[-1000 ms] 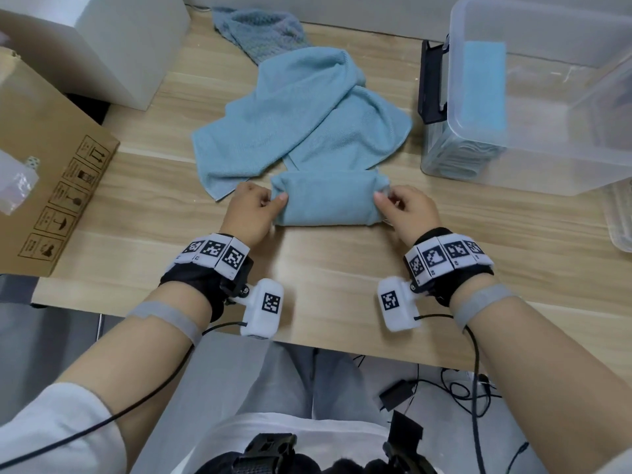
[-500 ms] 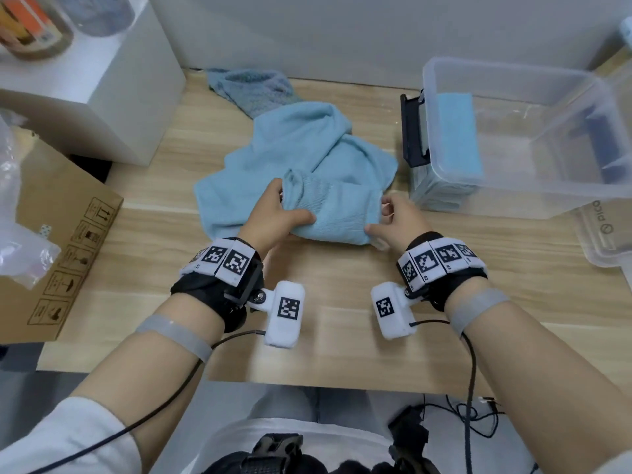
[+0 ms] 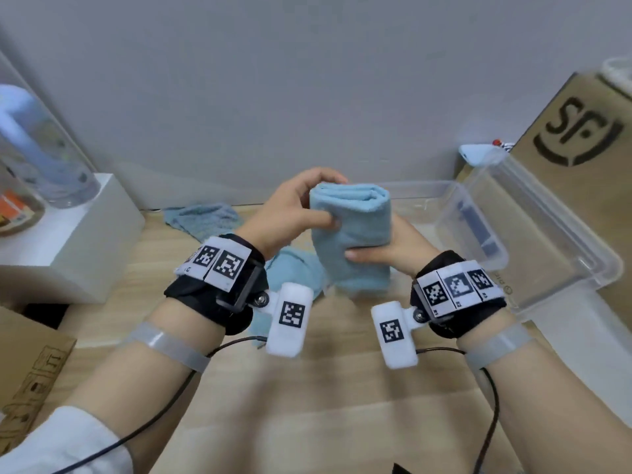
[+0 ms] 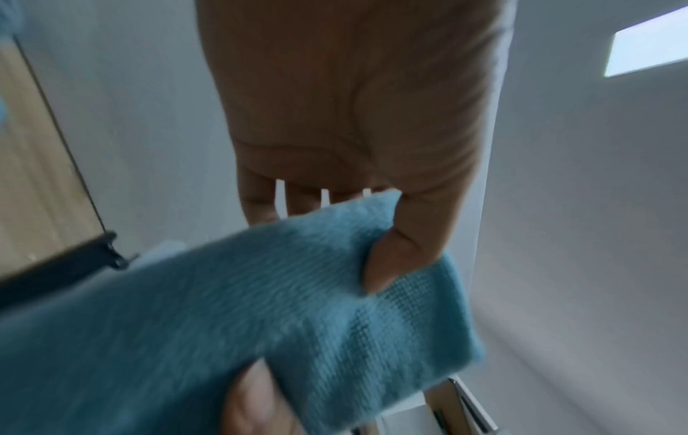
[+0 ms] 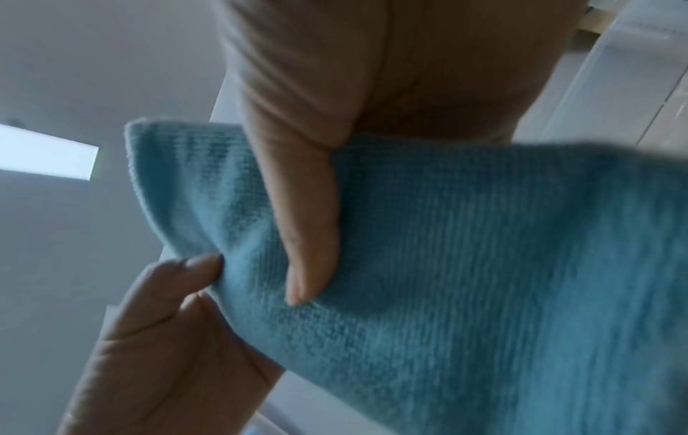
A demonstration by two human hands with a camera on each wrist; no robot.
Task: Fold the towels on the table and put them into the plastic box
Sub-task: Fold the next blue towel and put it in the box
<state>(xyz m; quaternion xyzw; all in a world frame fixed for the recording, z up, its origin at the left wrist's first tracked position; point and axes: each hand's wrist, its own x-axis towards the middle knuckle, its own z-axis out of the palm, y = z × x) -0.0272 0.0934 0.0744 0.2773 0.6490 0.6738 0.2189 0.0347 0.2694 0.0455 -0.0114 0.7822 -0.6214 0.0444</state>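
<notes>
Folded light-blue terry towel (image 3: 352, 234) hangs in the air above the wooden table (image 3: 307, 405), upright, clamped between my left hand (image 3: 290, 206) near its top and my right hand (image 3: 390, 248) lower down; the clear plastic box (image 3: 513, 241) sits just to its right.

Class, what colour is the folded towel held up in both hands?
Light blue. The folded towel shows best in the head view, held between the left hand and right hand.

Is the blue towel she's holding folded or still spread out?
Folded: the held towel is a compact bundle with stacked layers at its top edge, gripped by both hands.
</notes>
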